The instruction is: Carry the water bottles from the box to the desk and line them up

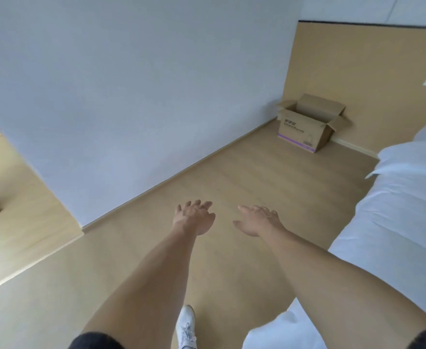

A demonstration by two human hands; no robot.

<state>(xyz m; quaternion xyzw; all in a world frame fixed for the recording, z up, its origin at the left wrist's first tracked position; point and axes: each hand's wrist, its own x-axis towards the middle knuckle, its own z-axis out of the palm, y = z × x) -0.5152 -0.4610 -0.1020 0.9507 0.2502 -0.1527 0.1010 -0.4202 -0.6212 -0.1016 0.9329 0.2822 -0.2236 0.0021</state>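
Reaching forward over the light wood floor (232, 172) with left hand (194, 217) and right hand (258, 220), both spread open, holding nothing. Sitting well ahead in the room corner: open brown cardboard box with purple stripe (305, 127), flaps up, contents not visible. Bordering at right: white-sheeted bed (395, 210)

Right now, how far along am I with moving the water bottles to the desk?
No bottles show as moved: only the wooden surface at the left edge shows, likely the desk, with no clear bottle on it. In hand: nothing; left hand and right hand are open. Left: walk to the open cardboard box in the far corner, whose contents are hidden, then carry and line up.
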